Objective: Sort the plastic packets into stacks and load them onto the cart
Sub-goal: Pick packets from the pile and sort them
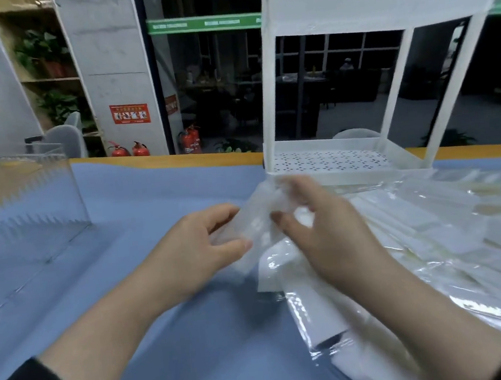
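Both hands hold one clear plastic packet (256, 220) above the blue table cover. My left hand (199, 243) pinches its left edge between thumb and fingers. My right hand (323, 231) grips its right side with curled fingers. A wide pile of several similar clear and white packets (431, 233) lies on the right of the table, reaching under my right forearm. The white cart (332, 160) stands just behind the hands, its perforated lower shelf bare and an upper shelf (372, 6) above.
A transparent box (23, 199) stands on the left of the blue cover (125, 232). The table's wooden far edge (179, 160) runs behind it. Beyond are a pillar, fire extinguishers and a dark room.
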Action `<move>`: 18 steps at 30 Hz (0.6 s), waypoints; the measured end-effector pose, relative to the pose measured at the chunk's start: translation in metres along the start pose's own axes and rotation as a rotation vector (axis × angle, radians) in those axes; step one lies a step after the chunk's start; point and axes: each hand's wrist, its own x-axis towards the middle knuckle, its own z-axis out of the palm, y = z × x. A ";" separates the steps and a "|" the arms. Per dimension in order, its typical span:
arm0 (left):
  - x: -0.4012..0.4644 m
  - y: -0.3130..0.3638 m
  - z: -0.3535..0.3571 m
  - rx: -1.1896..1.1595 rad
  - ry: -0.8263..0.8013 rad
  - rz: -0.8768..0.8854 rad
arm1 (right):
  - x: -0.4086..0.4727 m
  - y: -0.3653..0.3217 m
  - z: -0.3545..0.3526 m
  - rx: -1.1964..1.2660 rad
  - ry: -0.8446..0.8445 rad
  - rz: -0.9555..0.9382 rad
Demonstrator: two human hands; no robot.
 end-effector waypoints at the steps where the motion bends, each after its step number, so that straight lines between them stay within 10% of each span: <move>1: 0.000 -0.001 0.004 0.099 -0.036 -0.026 | -0.001 -0.001 -0.002 -0.075 -0.064 0.005; 14: 0.025 0.042 0.027 -0.276 0.266 0.006 | 0.010 0.075 -0.112 -0.607 -0.444 0.514; 18: 0.038 0.060 0.055 -0.380 0.302 0.010 | 0.010 0.093 -0.098 -0.599 -0.311 0.452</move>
